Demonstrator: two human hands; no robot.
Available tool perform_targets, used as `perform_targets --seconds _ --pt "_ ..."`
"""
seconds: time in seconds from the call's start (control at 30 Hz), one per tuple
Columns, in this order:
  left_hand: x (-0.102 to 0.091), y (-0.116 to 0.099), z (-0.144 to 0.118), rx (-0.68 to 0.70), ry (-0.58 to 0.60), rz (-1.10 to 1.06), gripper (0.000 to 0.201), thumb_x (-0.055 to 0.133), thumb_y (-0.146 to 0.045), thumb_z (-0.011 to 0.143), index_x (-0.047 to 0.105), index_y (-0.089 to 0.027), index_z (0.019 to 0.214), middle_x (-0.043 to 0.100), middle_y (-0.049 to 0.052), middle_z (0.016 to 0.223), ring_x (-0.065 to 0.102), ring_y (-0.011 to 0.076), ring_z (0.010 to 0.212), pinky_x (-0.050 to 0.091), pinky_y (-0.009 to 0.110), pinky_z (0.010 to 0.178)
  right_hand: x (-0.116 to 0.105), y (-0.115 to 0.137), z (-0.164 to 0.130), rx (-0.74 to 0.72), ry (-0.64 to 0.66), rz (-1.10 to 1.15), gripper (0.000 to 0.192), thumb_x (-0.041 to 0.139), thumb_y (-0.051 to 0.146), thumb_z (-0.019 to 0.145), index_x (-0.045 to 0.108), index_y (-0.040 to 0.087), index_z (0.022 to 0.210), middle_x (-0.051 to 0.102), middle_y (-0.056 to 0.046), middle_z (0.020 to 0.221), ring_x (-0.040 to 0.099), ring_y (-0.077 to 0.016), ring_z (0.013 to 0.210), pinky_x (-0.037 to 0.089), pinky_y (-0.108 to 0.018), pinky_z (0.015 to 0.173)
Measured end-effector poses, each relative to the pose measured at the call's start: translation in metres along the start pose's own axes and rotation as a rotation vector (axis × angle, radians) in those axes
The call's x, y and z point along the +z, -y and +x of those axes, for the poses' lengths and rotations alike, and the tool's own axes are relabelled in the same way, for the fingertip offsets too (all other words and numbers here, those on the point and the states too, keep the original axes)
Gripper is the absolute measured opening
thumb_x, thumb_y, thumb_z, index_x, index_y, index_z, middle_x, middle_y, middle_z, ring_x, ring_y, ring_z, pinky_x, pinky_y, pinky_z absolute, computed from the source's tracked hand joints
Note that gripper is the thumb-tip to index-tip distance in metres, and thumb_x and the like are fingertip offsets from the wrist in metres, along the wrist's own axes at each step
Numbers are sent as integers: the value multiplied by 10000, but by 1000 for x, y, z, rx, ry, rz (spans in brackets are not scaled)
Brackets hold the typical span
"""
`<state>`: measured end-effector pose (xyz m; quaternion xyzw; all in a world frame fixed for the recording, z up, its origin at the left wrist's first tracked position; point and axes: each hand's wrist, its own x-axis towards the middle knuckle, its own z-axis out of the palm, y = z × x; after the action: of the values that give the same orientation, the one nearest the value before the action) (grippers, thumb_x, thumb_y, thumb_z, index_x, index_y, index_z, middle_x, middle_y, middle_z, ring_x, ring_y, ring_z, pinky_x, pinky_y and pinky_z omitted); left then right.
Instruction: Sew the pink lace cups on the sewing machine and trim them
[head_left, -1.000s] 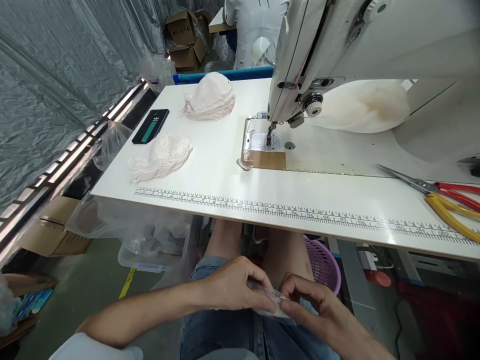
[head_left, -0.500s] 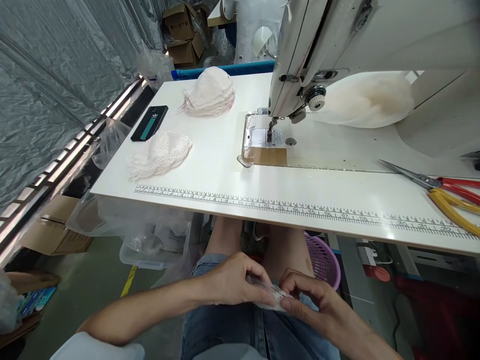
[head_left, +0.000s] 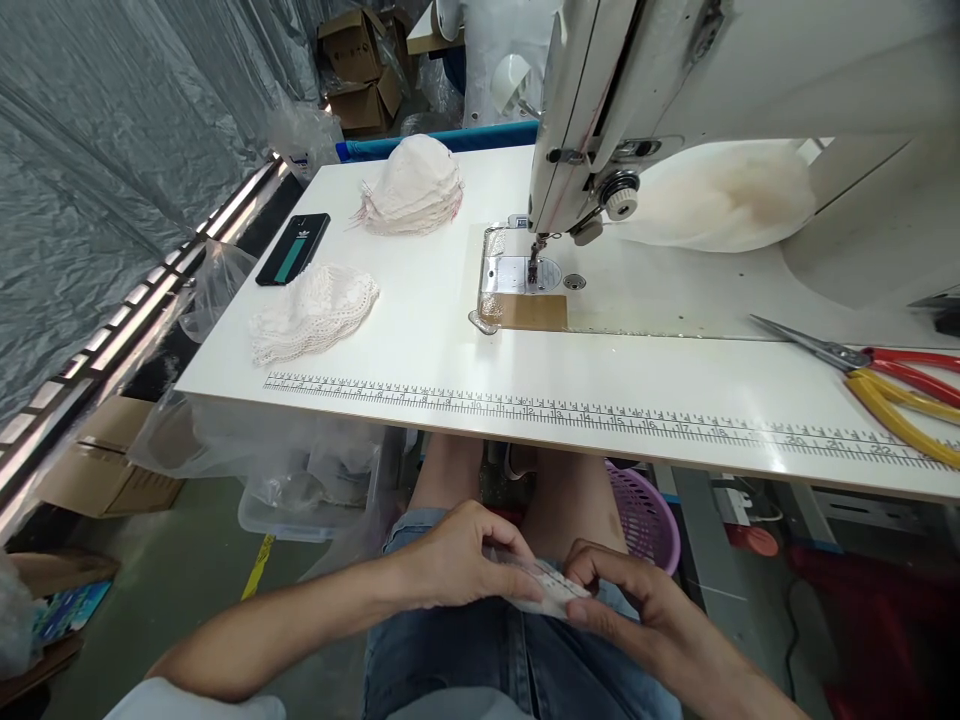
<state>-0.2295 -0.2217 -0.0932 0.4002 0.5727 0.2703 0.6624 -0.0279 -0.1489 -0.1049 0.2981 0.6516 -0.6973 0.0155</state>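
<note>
Over my lap, a small whitish piece of fabric [head_left: 551,590] is stretched between my two hands. My left hand [head_left: 480,560] pinches its left end between thumb and fingers. At the other end my right hand [head_left: 619,592] grips it, thumb below and fingertips above. Part of the piece is covered by my fingers, so its full shape does not show. Beyond my hands, on the table, lie a white lace-edged fabric piece [head_left: 315,312] and a stack of pale cloth pieces [head_left: 416,187].
A sewing machine [head_left: 592,180] stands at the right of the white table [head_left: 420,330]. Red-and-yellow-handled scissors [head_left: 862,365] lie at the right; a phone [head_left: 294,249] lies at the left. A purple basket [head_left: 645,515] and a plastic bin [head_left: 281,515] sit below the table.
The view has shifted slightly, so the table and machine appear a little further left. Both hands keep hold of the fabric, with slightly more of it showing between them.
</note>
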Motion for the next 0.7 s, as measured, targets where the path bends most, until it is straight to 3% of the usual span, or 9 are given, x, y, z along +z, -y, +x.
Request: perform_targets --seconds 0.23,0.47,0.7 --pt "1 -3 -1 -24 -13 3 179 728 -281 656 714 -120 732 585 -15 609 473 85 593 334 158 534 -1 0 -3 8 32 -13 273 519 484 845 532 215 800 440 27 751 416 -140 724 335 -236 661" --pt "2 -3 -1 -45 -9 -23 191 731 -301 652 703 -123 718 590 -12 621 481 89 599 349 164 550 1 -6 -5 -6 12 8 277 593 437 814 508 247 997 502 1 893 467 -166 836 377 -245 716" --pt "3 -3 -2 -44 -33 -5 187 732 -289 654 700 -117 720 598 -6 634 490 93 613 349 165 555 4 -10 -8 -67 -46 61 219 585 401 831 476 265 964 458 9 876 466 -152 809 390 -235 688"
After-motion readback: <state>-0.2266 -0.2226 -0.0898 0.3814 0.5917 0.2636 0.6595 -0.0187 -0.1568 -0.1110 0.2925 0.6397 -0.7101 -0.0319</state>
